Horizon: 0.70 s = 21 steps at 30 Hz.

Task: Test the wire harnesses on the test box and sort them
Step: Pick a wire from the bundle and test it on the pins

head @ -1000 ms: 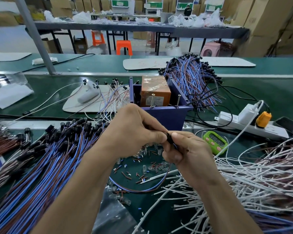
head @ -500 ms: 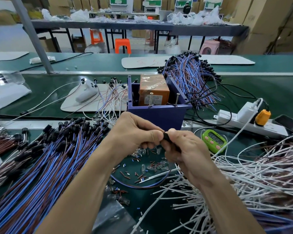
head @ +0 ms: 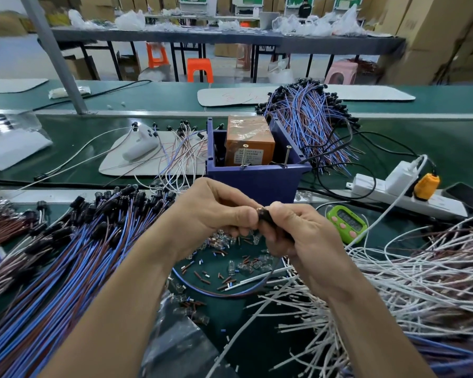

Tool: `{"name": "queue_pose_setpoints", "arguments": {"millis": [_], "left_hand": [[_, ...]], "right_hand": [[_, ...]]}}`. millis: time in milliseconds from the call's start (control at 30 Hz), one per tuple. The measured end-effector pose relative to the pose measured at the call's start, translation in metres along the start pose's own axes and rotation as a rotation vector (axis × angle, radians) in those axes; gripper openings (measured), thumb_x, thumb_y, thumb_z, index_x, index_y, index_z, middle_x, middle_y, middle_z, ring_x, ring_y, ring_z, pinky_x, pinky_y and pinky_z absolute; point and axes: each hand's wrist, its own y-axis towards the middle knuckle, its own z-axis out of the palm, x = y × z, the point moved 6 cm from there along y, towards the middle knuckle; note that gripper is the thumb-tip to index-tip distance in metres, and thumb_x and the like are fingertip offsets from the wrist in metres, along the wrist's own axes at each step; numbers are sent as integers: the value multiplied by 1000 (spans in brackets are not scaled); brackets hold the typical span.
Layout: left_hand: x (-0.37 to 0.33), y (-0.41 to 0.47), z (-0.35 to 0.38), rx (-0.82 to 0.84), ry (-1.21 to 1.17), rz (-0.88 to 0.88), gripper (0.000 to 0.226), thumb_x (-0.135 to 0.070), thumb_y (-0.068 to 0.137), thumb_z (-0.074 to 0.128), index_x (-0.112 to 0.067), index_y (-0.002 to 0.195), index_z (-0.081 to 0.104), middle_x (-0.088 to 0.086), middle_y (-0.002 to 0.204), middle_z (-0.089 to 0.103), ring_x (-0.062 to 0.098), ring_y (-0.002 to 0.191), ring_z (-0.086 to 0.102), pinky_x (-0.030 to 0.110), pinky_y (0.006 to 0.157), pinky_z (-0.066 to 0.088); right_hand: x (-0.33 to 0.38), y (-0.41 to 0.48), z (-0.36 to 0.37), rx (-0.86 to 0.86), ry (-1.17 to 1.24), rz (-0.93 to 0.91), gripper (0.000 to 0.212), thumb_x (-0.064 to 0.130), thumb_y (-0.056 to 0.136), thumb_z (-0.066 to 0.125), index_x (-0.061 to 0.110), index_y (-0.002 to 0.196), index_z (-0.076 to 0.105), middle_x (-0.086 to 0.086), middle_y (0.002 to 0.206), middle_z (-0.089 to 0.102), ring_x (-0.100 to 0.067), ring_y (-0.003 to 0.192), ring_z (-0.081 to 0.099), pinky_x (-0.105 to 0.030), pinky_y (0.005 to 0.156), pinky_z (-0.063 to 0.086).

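Wire harness (head: 263,214) black plug pinched between left grip (head: 216,211) and right grip (head: 303,236), test box (head: 257,184) label illegible

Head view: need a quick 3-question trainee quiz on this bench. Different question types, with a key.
1. True or false: the left hand and the right hand both pinch one black connector between their fingers.
2. What stands inside the blue test box? A) an orange block B) a phone C) a roll of tape
3. Fill in: the green timer lies on the table to the ___ of the right hand.

Key: 1 true; 2 A; 3 right.
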Motion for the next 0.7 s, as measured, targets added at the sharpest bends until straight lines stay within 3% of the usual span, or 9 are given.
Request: {"name": "queue_pose_setpoints", "arguments": {"millis": [167, 300, 400, 500, 600, 700], "left_hand": [[0, 1, 1, 11, -73, -6, 13, -15, 72, 88, -9, 81, 82, 36, 80, 68, 14, 58, 61, 18, 55, 49], [5, 0, 1, 105, -188, -22, 40, -36, 59, 97, -11, 86, 82, 26, 81, 72, 12, 60, 65, 16, 58, 53], [11, 1, 6, 125, -282, -32, 47, -47, 54, 98, -14, 81, 80, 18, 76, 72, 13, 60, 63, 15, 58, 50], [15, 1, 8, 157, -309, -40, 44, -45, 52, 100, -16, 80, 80, 13, 73, 72, 17, 62, 60, 18, 58, 45], [16, -1, 4, 158, -277, -62, 45, -40, 49, 102, -14, 79, 80, 10, 70, 71, 12, 56, 60, 17, 55, 46], [10, -1, 2, 103, -187, -67, 22, -21, 64, 95, -14, 79, 80, 21, 76, 69, 13, 56, 58, 17, 53, 46]], "right_hand": [[1, 0, 0, -2, -26, -22, 48, 43, 101, 48, 18, 64, 64, 3, 62, 49, -6, 55, 33, -16, 50, 28], [-1, 0, 1, 8, -81, -31, 57, 53, 95, 51, 1, 72, 60, 1, 64, 49, -9, 60, 36, -17, 52, 30], [-2, 0, 1, 21, -110, -37, 55, 52, 96, 50, 4, 70, 61, 4, 63, 50, -6, 60, 39, -15, 54, 33], [-2, -1, 2, 38, -110, -40, 49, 50, 97, 49, 16, 64, 62, 8, 60, 51, -4, 57, 39, -12, 54, 33], [-6, -1, 4, 30, -114, -6, 48, 49, 95, 49, 16, 62, 61, 7, 59, 52, -6, 57, 39, -16, 54, 33], [-8, 0, 1, -15, -67, 10, 46, 41, 97, 48, 18, 61, 63, 5, 58, 50, -8, 54, 37, -21, 52, 30]]}}
